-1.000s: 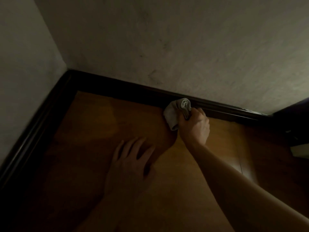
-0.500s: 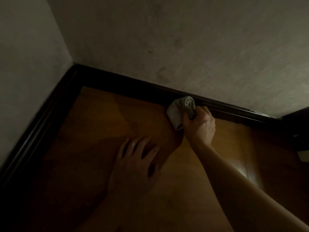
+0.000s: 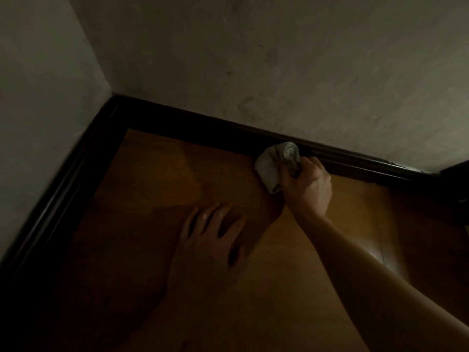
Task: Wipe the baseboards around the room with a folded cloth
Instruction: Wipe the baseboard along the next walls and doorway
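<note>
Two hands work near a dim room corner. The right hand is clenched around a bunched grey cloth, which presses against the dark baseboard well right of the corner. The left hand lies flat, fingers spread, on the wooden floor in front of the baseboard.

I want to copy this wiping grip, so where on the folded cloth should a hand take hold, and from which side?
Grip the cloth at its bunched rear end, coming from the floor side, as the right hand does. That leaves the rounded folded end free against the dark baseboard.
</note>
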Demonstrator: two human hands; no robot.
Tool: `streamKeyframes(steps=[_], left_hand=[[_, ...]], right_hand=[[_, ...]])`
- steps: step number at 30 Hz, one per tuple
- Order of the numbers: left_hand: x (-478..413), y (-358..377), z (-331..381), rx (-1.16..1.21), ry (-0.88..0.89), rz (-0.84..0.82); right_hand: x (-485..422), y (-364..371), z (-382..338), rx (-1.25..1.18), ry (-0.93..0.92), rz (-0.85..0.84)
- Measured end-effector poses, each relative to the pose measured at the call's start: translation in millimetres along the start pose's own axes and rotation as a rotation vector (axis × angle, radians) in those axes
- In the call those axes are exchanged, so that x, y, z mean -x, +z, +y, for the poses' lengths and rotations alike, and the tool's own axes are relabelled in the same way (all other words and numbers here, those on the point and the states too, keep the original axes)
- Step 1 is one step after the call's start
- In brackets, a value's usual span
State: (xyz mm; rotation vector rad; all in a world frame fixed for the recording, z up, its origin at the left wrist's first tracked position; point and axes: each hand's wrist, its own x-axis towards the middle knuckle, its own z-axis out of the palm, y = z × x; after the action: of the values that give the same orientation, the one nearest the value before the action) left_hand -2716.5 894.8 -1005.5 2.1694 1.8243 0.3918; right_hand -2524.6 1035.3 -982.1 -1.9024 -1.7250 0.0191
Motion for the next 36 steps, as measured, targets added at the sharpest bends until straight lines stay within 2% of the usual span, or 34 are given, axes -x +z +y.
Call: streamKeyframes(steps=[4,7,13,19,25,28,33,36], left_hand=[[-0.1,-2.6,-1.6,-0.001,0.013,-0.02],[-0.3,-5.0,-2.4,0.006,0.022,-0.02],[-0.1,-4.8,-0.2,-0.018,0.012,-0.015],[-1.2,-7.1,0.8,-0.031,0.002,-0.033],[-5.4,-8.8,-0.9,-0.061,-0.01,-0.084],[-17.0,-15.2,-4.8,-0.034,0.019,-0.147],[-57.1,-24.8,-17.5,-0.146,0.087,-0.238],[-71.0,-24.5,-18.6,-0.2,0.132,-0.295]], right_hand=[[-2.1,-19.5,45.0,0.052,0.107,0.047],[-3.7,-25.9,59.5,0.059,0.11,0.056],[-7.4,-20.7,47.3,0.035,0.022,0.0],[-6.6,-21.5,38.0,0.045,0.045,0.029],[-10.4,-13.7,18.9,0.029,-0.083,-0.033],[-10.6,-19.3,44.2,0.051,-0.037,-0.033],[-9.5,-41.8,89.0,0.058,0.134,0.025],[-11.4,-50.4,101.4,0.109,0.176,0.013]])
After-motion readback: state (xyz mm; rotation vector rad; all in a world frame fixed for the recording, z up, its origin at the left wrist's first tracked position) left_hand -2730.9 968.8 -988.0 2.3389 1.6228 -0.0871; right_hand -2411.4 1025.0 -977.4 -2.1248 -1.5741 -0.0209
